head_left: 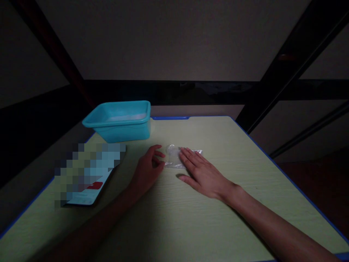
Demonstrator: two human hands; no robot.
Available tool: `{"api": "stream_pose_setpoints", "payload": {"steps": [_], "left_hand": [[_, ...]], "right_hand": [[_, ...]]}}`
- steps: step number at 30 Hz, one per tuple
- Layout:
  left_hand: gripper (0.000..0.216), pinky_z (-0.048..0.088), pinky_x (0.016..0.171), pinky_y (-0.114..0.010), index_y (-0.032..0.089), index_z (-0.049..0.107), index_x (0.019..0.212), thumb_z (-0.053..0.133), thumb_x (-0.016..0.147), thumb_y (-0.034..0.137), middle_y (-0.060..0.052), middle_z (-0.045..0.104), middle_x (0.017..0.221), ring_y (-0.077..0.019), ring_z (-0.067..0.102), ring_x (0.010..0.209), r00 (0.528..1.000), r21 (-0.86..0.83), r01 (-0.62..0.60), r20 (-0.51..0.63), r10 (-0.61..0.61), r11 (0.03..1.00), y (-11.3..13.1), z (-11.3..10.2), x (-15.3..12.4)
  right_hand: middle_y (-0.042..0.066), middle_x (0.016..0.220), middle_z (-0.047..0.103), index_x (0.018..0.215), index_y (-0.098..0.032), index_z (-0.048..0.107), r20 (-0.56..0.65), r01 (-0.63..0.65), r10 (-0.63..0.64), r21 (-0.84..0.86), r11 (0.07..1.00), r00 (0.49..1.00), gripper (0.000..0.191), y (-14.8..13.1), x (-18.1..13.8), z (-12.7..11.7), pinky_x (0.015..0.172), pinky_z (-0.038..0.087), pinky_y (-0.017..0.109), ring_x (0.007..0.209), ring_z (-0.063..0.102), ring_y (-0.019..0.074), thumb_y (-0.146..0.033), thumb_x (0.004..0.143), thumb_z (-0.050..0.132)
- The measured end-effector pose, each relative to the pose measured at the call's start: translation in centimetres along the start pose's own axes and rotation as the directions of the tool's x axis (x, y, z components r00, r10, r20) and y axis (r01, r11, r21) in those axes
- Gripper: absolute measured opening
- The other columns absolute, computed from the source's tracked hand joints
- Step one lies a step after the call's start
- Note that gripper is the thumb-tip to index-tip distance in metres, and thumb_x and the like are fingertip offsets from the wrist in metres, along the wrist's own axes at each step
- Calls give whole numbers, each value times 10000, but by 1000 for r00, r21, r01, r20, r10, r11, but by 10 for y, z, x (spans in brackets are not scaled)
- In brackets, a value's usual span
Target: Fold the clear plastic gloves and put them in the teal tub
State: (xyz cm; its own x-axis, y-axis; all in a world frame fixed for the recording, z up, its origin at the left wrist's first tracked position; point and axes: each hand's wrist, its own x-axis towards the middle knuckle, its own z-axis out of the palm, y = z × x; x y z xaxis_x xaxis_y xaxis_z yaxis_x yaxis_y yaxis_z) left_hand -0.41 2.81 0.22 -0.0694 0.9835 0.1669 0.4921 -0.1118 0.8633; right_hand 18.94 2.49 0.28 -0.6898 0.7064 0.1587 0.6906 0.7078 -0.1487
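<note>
A small clear plastic bag (173, 156) lies flat on the pale wood-grain table (223, 225). My right hand (200, 170) rests on its right part, fingers stretched out and thumb apart, covering some of it. Close to the bag's left edge is my left hand (150, 164), its fingers curved and spread with a gap between them. I see nothing held in the left hand; whether its thumb tip touches the bag's edge I cannot tell.
At the back left stands a turquoise plastic basin (125, 131) with something whitish inside. A flat, partly blurred panel with a lit surface (84, 198) lies left of my left hand. Blue trim (302, 194) edges the table, and a wall rises behind it.
</note>
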Motion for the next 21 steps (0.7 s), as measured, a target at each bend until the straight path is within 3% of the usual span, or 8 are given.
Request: {"api": "stream_pose_setpoints", "payload": {"steps": [10,15,18,21], "left_hand": [[389,447,581,-232,164,506,1018,533,639,83,4,623,826,-96,531,537,999,70,6,-32,-4,998,2,-2,-2],[395,456,628,-274,162,498,1044,505,657,80,-18,631,889,-112,538,548,999,211,-21,-45,31,977,0,-7,-2],[359,472,707,-312,163,506,1021,488,672,86,-36,617,926,-153,578,672,986,280,-130,-69,154,951,-1,-7,-4],[304,466,785,-350,152,523,994,481,697,97,-63,595,950,-198,575,825,938,339,-313,-33,344,887,-1,-4,-7]], "right_hand": [[183,1446,248,1379,-66,323,7,-61,62,-28,998,998,709,1,-1,6,1072,221,511,1340,192,323,-570,881,316],[194,1442,254,1378,-59,322,14,-59,59,-38,998,998,697,1,-1,7,1062,232,523,1340,189,329,-556,888,312],[196,1437,267,1375,-69,329,-3,-61,61,-39,997,998,692,1,-1,7,1055,240,532,1339,196,327,-558,884,326],[197,1439,260,1375,-67,327,3,-65,65,-55,996,998,690,0,-1,6,1057,235,527,1337,198,334,-552,884,335]]}}
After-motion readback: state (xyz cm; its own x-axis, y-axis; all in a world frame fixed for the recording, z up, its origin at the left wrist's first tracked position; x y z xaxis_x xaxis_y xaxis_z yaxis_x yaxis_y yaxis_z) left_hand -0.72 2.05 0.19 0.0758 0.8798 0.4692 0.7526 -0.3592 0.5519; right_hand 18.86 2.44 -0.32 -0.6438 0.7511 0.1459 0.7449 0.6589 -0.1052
